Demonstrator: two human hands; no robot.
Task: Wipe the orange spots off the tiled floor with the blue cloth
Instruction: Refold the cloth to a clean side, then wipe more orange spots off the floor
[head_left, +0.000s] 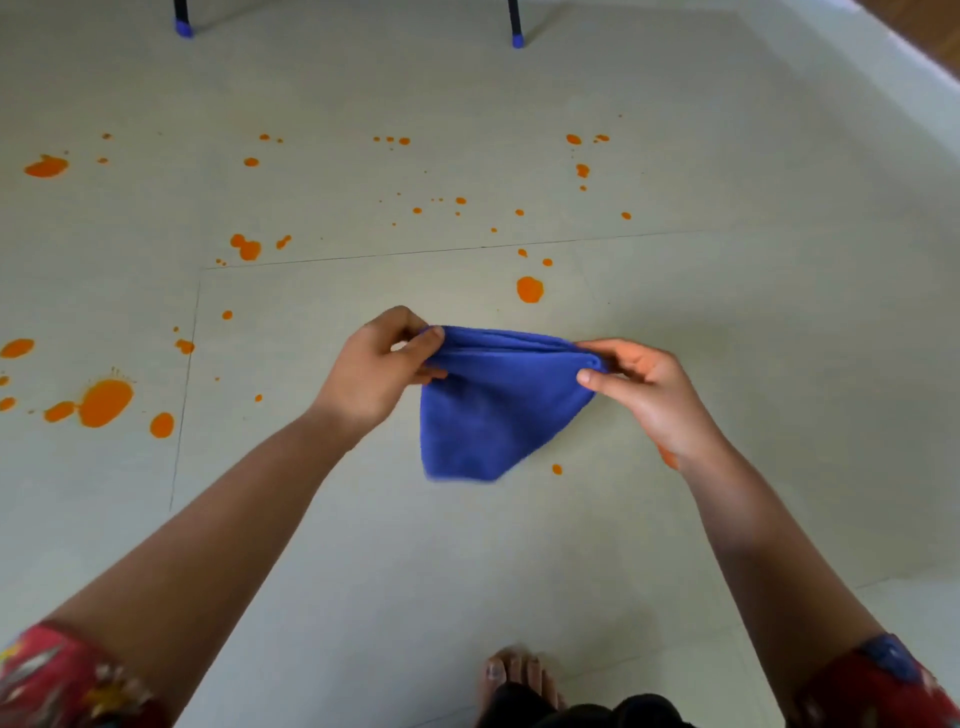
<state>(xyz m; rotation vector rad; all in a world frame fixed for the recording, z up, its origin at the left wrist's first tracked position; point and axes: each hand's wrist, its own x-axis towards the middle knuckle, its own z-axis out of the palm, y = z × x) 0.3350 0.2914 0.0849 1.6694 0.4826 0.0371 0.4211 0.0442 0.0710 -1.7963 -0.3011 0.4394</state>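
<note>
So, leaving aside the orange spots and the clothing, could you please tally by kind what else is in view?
blue cloth: 1
hands: 2, left hand and right hand
blue-capped furniture legs: 2
bare foot: 1
Total: 6

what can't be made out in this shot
Head view only:
Furniture legs: cut off by the top edge; what they belong to is unseen.
Tiled floor under the blue cloth, left hand and right hand: covered, so any spots there are hidden.
Cloth's lower edge: blurred.
Orange spots at the left: cut by the frame edge.
</note>
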